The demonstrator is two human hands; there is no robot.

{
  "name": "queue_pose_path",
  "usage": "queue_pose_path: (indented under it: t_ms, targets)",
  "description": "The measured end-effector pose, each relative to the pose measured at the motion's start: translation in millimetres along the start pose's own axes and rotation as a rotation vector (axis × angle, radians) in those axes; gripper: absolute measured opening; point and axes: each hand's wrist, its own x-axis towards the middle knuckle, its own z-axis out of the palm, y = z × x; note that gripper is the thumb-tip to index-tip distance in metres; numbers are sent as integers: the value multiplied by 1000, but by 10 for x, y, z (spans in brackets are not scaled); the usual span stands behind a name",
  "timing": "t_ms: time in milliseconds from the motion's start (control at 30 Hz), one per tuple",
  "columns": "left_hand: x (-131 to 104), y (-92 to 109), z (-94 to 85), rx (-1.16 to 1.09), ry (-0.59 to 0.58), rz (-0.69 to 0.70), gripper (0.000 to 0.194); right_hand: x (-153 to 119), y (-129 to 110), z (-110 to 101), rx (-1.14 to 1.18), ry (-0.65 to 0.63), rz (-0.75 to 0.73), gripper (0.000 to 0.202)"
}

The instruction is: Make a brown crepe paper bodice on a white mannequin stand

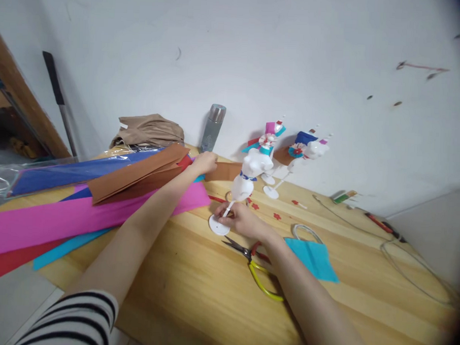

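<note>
My right hand (245,221) pinches the thin stem of a small white mannequin (256,163), just above its round base (217,226). The mannequin leans to the right and has a dark blue band (248,177) around its waist. Farther back, my left hand (205,163) is closed at the end of a brown fabric strip (226,171), beside the pile of strips; its fingertips are partly hidden. Open scissors (245,252) with a red and a yellow handle lie below my right hand, partly under my forearm.
Pink fabric (79,214) and brown fabric (134,176) are heaped left. A grey flask (212,128) stands by the wall. Behind are decorated mannequins (317,150). A turquoise cloth piece (313,258), red paper-like flowers (277,216) and a cable (412,262) lie right.
</note>
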Motion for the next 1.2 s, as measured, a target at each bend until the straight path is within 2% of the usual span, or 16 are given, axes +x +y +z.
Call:
queue_pose_path:
  t_ms: [133,200,333,400,433,533,567,600,633,700,767,833,933,1067,1133,1200]
  targets:
    - [-111,89,-356,-50,88,7,14,4,10,-24,36,-6,-1,20]
    - [-204,168,-552,-96,140,12,17,-5,-2,-80,40,-18,-6,23]
    - [-466,331,-950,-225,238,59,15,-126,-90,-376,11,-52,-32,21]
    - [-637,416,-1160,-335,284,126,12,-252,-164,-582,-33,-2,-30,16]
    - [-734,463,-1266,-365,301,143,13,-328,-210,-677,-88,82,0,12]
    - [-1060,636,-1546,-372,384,210,11,-578,-401,-854,-151,516,37,17]
    - [-1171,703,-1613,-375,386,246,10,-658,-485,-864,-120,676,-25,21]
    - [-1273,773,-1662,-372,365,291,10,-731,-578,-848,-71,782,-145,28]
    - [-1364,844,-1691,-364,360,336,11,-797,-675,-812,-35,806,-302,41]
    - [-1490,975,-1695,-302,274,438,14,-904,-864,-698,-20,741,-527,75]
    - [-1537,1076,-1654,-222,165,527,16,-973,-1011,-575,-47,693,-583,86]
    - [-1524,1133,-1611,-174,66,598,18,-1002,-1086,-492,-96,678,-567,82]
    - [-1473,1139,-1620,-211,-127,693,17,-964,-1051,-476,-135,692,-550,74]
    - [-1439,1074,-1733,-367,-492,735,13,-776,-829,-550,-44,721,-467,62]
    - [-1432,1046,-1777,-402,-604,733,14,-639,-698,-561,64,701,-391,57]
    - [-1424,1033,-1797,-404,-656,729,15,-494,-581,-535,148,655,-307,60]
